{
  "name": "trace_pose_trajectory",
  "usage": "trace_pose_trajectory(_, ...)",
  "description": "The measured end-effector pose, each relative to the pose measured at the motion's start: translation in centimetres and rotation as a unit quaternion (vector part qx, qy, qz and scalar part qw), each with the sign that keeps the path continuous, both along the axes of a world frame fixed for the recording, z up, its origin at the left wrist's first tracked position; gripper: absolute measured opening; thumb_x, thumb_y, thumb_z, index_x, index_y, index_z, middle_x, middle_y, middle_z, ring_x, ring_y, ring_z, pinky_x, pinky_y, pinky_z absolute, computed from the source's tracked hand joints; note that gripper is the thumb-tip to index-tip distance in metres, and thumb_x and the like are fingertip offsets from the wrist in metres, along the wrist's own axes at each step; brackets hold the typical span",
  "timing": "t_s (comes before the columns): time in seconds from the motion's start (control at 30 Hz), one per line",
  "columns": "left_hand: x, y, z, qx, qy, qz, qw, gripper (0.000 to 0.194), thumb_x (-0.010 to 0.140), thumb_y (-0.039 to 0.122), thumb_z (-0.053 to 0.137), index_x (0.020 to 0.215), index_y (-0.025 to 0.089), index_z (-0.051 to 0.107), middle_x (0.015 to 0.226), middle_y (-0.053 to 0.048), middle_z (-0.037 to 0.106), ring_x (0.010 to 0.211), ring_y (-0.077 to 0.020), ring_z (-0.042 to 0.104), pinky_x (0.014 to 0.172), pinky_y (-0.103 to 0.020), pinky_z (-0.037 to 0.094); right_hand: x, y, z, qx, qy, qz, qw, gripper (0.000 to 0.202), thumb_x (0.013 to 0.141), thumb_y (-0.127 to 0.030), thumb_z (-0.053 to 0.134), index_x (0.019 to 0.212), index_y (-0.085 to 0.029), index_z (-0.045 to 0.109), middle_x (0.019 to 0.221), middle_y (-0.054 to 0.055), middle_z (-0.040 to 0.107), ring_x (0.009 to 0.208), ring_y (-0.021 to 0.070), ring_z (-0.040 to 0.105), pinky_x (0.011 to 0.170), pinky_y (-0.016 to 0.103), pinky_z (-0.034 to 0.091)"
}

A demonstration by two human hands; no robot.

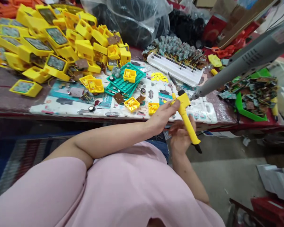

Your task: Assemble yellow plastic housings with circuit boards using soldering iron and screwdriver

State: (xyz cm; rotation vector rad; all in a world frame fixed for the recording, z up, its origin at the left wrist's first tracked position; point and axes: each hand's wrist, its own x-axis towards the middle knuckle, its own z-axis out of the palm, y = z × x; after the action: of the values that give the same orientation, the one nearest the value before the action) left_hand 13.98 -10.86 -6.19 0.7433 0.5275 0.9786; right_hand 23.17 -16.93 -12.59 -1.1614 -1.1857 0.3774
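My left hand [164,116] grips the head of a T-shaped yellow plastic piece [188,124], thumb and fingers closed round its near side. The handle of this piece slants down to the right and ends in a black tip. Behind the handle is my right hand [181,138], slightly blurred, with fingers apart and partly hidden; I see nothing held in it. A grey electric screwdriver [239,64] comes in from the upper right, its bit close to the head of the yellow piece. Contact between them is unclear.
A heap of yellow housings [59,41] fills the left of the table. Small open yellow cases [132,104] lie near a teal grid tray [137,75]. Behind stands a white rack [175,69] of wired parts. A green bin [251,110] of parts is at right.
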Motion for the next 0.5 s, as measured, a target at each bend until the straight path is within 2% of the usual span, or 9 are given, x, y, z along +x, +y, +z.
trace_pose_trajectory(0.07,0.1,-0.1,-0.6,0.005,0.003,-0.03,1.0,0.055,0.08,0.067,0.068,0.103,0.017,0.065,0.115,-0.01,0.07,0.117,-0.0278,0.06,0.096,-0.038,0.05,0.4,2.8,-0.1,0.068,-0.014,-0.046,0.997,0.069,0.089,-0.068,0.049,0.145,-0.03,0.037,0.082,-0.002,0.057,0.043,0.0081,0.048,0.037,0.021,0.04)
trace_pose_trajectory(0.13,0.1,0.0,-0.8,0.015,-0.01,-0.047,0.999,0.056,0.078,0.068,0.069,0.102,0.017,0.067,0.114,-0.009,0.071,0.116,-0.0274,0.061,0.097,-0.038,0.05,0.7,4.9,0.6,0.137,-0.062,-0.079,0.985,0.069,0.089,-0.071,0.045,0.144,-0.03,0.041,0.078,-0.002,0.054,0.047,0.0099,0.052,0.043,0.023,0.046)
trace_pose_trajectory(0.17,-0.1,0.2,-0.7,0.026,-0.014,-0.051,0.998,0.055,0.079,0.067,0.068,0.103,0.017,0.067,0.116,-0.009,0.07,0.118,-0.0267,0.061,0.1,-0.038,0.048,0.7,5.7,1.0,0.149,-0.093,-0.095,0.98,0.064,0.091,-0.068,0.043,0.142,-0.028,0.044,0.081,0.0,0.057,0.055,0.0126,0.058,0.05,0.026,0.051)
trace_pose_trajectory(0.27,-2.3,0.9,-0.2,0.082,0.04,-0.071,0.993,0.049,0.091,0.061,0.056,0.115,0.02,0.066,0.13,-0.008,0.067,0.124,-0.0233,0.059,0.107,-0.037,0.045,0.6,6.4,2.5,0.116,-0.176,-0.099,0.972,0.05,0.099,-0.055,0.037,0.134,-0.023,0.054,0.108,0.011,0.067,0.09,0.0209,0.071,0.072,0.034,0.059)
trace_pose_trajectory(0.33,-5.0,1.7,0.5,0.147,0.16,-0.12,0.969,0.044,0.096,0.053,0.048,0.124,0.022,0.064,0.133,-0.007,0.066,0.12,-0.0213,0.063,0.1,-0.034,0.05,0.9,6.2,3.3,0.101,-0.213,-0.097,0.967,0.051,0.1,-0.055,0.033,0.129,-0.022,0.059,0.118,0.013,0.068,0.1,0.0234,0.071,0.075,0.035,0.06)
trace_pose_trajectory(0.37,-6.6,2.2,0.9,0.208,0.247,-0.176,0.93,0.042,0.096,0.048,0.051,0.126,0.022,0.064,0.128,-0.008,0.069,0.112,-0.0209,0.067,0.091,-0.032,0.053,1.1,6.1,3.6,0.108,-0.226,-0.112,0.962,0.055,0.1,-0.058,0.03,0.128,-0.022,0.06,0.117,0.013,0.069,0.098,0.0239,0.072,0.072,0.034,0.06)
trace_pose_trajectory(0.4,-8.2,2.8,1.3,0.287,0.329,-0.214,0.874,0.038,0.095,0.041,0.054,0.124,0.022,0.066,0.119,-0.008,0.074,0.104,-0.02,0.07,0.086,-0.03,0.054,1.4,5.9,3.8,0.114,-0.236,-0.129,0.956,0.059,0.099,-0.062,0.027,0.127,-0.023,0.06,0.112,0.012,0.071,0.094,0.024,0.074,0.069,0.034,0.06)
trace_pose_trajectory(0.43,-9.7,3.6,1.6,0.369,0.401,-0.21,0.812,0.031,0.095,0.036,0.052,0.115,0.021,0.071,0.105,-0.006,0.077,0.093,-0.0183,0.072,0.081,-0.029,0.053,1.7,5.7,3.9,0.115,-0.243,-0.135,0.954,0.062,0.098,-0.066,0.025,0.128,-0.023,0.06,0.104,0.011,0.072,0.088,0.0236,0.075,0.066,0.034,0.061)
trace_pose_trajectory(0.5,-11.7,5.6,2.1,0.477,0.517,-0.114,0.702,0.029,0.094,0.03,0.049,0.101,0.022,0.076,0.096,-0.005,0.078,0.088,-0.0183,0.071,0.082,-0.03,0.051,2.3,5.3,4.1,0.091,-0.243,-0.079,0.963,0.058,0.098,-0.066,0.031,0.131,-0.026,0.058,0.086,0.005,0.073,0.072,0.0203,0.074,0.061,0.033,0.06)
